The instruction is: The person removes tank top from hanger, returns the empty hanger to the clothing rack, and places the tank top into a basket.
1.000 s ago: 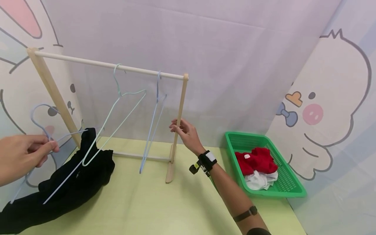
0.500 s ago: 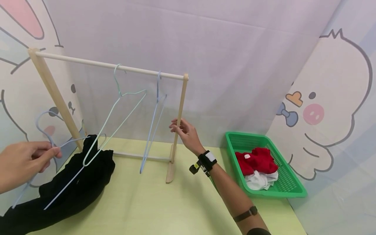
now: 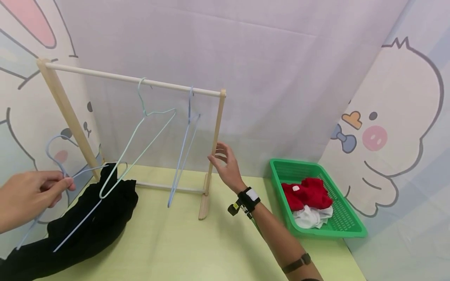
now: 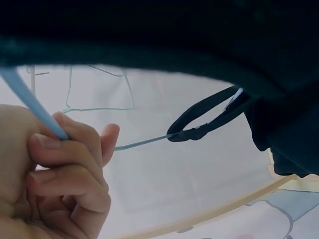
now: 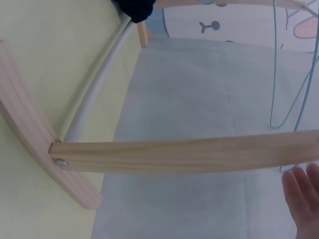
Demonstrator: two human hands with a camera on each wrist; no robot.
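At the left of the head view, my left hand pinches a light blue clothes hanger just below its hook. A black garment hangs on this hanger, one narrow part looped over the hanger's arm. The left wrist view shows curled fingers on the hanger wire, with the dark cloth spreading above and to the right. My right hand is beside the right post of a wooden clothes rack, fingers loosely bent. In the right wrist view its fingertips lie next to the post; contact is unclear.
A mint green hanger and another light blue hanger hang from the rack's top rod. A green basket at the right holds a red garment and white cloth. A pale curtain stands behind the yellow table.
My left hand has shifted slightly down and right with the hanger and black garment. My right hand has moved a little to the right, its fingers drawn back at the post.
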